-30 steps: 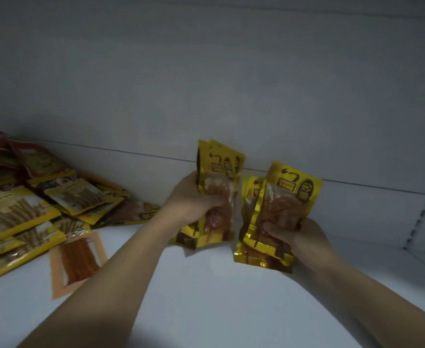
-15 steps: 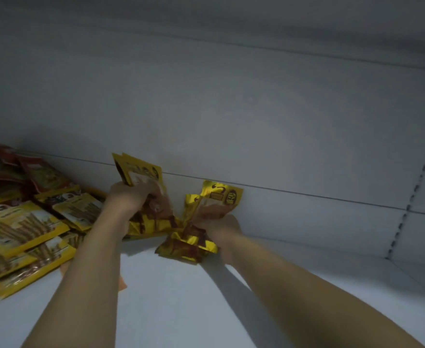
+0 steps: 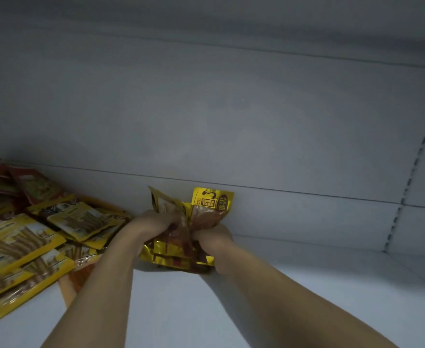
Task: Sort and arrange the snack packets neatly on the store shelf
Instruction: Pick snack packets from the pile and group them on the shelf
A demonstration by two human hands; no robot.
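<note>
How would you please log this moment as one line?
left hand: grips gold packets | right hand: grips more | bunches: together, near shelf back

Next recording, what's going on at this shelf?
A person grips a bunch of gold snack packets with both the left hand and the right hand, holding them upright close to the back panel. Whether they touch the white shelf board is unclear. A loose pile of yellow snack packets lies to the left.

Gold snack packets [image 3: 178,257]: glossy, crinkled foil-like film. Yellow packets [image 3: 23,244], left: shiny plastic. Shelf [image 3: 306,292] and back panel [image 3: 231,121]: smooth, matt white.
</note>
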